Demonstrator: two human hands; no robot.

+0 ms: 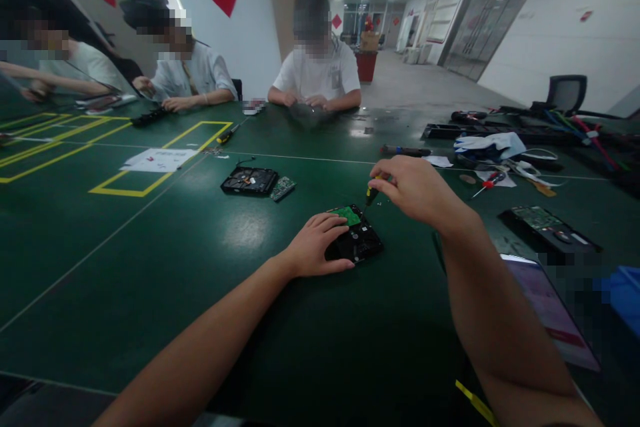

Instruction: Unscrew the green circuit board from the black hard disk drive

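A black hard drive (367, 243) with a green circuit board (349, 215) lies on the table in front of me. My left hand (320, 245) grips its left side, fingers over the top and thumb along the near edge. Above the drive's far right part, my right hand (413, 187) is closed round the handle of a yellow and black screwdriver (371, 195). The screwdriver points down, its tip at the drive beside the green board; whether it sits in a screw is too small to tell. Tiny light bits, perhaps screws (379, 204), lie just right of it.
Another opened drive (249, 181) and a loose circuit board (283, 188) lie farther left. At right are a drive (550, 227), a red screwdriver (490, 181), gloves (490, 145), a tablet-like screen (550, 310) and a blue bin (625, 297). Several people sit across the green table (165, 280).
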